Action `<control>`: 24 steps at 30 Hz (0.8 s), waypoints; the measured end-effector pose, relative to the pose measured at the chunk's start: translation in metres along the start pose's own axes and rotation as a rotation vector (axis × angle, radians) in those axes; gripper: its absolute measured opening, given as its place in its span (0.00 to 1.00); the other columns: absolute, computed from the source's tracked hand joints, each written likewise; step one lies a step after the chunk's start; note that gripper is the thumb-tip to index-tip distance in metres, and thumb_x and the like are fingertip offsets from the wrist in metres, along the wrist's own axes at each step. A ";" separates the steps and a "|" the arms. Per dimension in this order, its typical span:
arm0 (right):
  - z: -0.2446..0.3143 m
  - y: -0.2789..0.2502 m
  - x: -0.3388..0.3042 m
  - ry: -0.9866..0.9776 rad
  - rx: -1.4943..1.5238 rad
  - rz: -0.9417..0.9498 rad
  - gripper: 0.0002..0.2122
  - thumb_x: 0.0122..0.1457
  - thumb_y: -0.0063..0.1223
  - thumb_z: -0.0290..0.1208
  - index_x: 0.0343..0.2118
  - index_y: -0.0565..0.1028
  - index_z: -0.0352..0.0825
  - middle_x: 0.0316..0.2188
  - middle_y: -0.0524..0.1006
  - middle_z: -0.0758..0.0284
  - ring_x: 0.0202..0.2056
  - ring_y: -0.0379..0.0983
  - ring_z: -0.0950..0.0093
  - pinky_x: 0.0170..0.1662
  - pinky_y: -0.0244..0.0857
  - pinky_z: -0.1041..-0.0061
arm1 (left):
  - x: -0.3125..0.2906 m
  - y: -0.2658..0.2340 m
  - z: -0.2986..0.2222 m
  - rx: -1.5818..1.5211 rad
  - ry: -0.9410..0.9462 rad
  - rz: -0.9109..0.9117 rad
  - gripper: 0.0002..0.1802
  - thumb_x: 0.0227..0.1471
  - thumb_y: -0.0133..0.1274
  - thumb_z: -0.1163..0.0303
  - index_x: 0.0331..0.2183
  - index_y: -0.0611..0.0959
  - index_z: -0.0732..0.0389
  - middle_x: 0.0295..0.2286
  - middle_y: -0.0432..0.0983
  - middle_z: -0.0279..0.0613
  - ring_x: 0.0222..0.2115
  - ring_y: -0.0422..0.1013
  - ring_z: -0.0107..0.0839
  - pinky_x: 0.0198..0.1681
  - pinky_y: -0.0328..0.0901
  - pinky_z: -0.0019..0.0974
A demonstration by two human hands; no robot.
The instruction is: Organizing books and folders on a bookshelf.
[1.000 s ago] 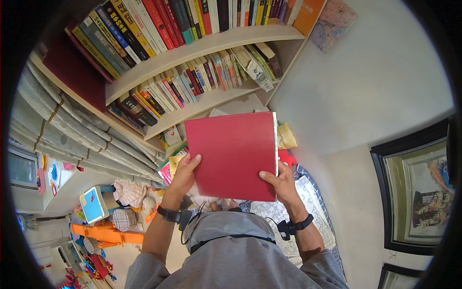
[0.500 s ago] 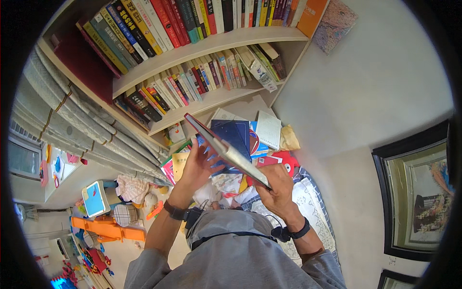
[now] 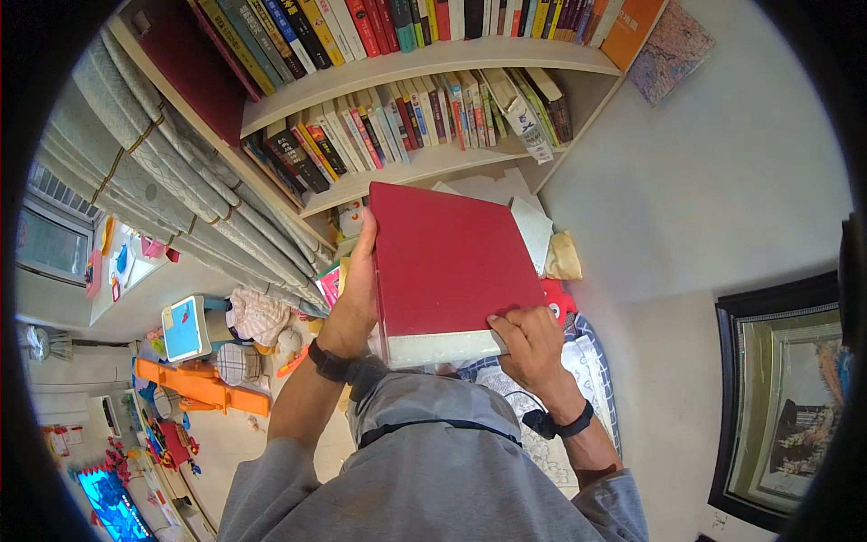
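A large, thick book with a plain red hardcover lies flat between my hands, its pale page edge turned toward me. My left hand grips the book's left side, the thumb up along the cover's edge and the other fingers hidden beneath. At the near right corner, my right hand holds the book with bent fingers on the cover. Beyond it stands a bookcase, its lower shelf lined with upright books, several of them leaning at the right end.
Grey curtains hang left of the bookcase. A spiral notebook, a beige bag and a red plush item lie past the book. An orange chair-like piece is at lower left; a framed picture stands right.
The book has turned from edge-on to flat, its red cover now facing up. My left hand has gone from open beside it to gripping its left side. The view has shifted slightly.
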State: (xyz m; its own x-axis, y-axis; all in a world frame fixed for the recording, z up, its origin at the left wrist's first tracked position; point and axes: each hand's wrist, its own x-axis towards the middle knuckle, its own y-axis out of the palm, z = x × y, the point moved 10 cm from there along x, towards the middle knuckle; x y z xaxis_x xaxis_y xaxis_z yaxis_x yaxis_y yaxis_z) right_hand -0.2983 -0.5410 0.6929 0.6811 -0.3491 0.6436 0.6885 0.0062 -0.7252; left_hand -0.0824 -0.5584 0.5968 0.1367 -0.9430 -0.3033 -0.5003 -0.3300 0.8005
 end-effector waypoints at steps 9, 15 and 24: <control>0.005 0.003 0.003 0.028 0.120 0.225 0.28 0.42 0.71 0.44 0.44 0.77 0.31 0.32 0.72 0.63 0.34 0.69 0.65 0.37 0.61 0.66 | -0.001 0.002 0.012 0.065 -0.043 -0.073 0.34 0.64 0.42 0.38 0.56 0.76 0.56 0.48 0.78 0.41 0.46 0.76 0.33 0.49 0.73 0.37; 0.001 -0.005 0.000 0.006 0.138 0.234 0.31 0.38 0.75 0.49 0.43 0.77 0.33 0.32 0.74 0.63 0.33 0.71 0.63 0.36 0.62 0.65 | 0.003 -0.004 0.011 0.157 -0.031 -0.095 0.35 0.63 0.41 0.36 0.55 0.76 0.55 0.46 0.79 0.41 0.44 0.76 0.32 0.46 0.73 0.40; -0.027 -0.063 0.027 0.084 0.072 0.089 0.16 0.44 0.71 0.32 0.38 0.82 0.33 0.28 0.75 0.64 0.29 0.72 0.66 0.31 0.66 0.68 | 0.001 -0.021 0.012 0.272 -0.087 -0.078 0.37 0.63 0.41 0.37 0.58 0.74 0.57 0.50 0.77 0.44 0.47 0.75 0.36 0.51 0.71 0.42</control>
State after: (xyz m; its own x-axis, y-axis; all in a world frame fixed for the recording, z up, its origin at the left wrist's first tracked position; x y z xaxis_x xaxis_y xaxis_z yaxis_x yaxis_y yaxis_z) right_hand -0.3303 -0.5757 0.7496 0.7192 -0.4215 0.5523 0.6441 0.1065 -0.7575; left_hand -0.0822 -0.5516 0.5740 0.1155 -0.9042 -0.4112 -0.7038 -0.3666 0.6085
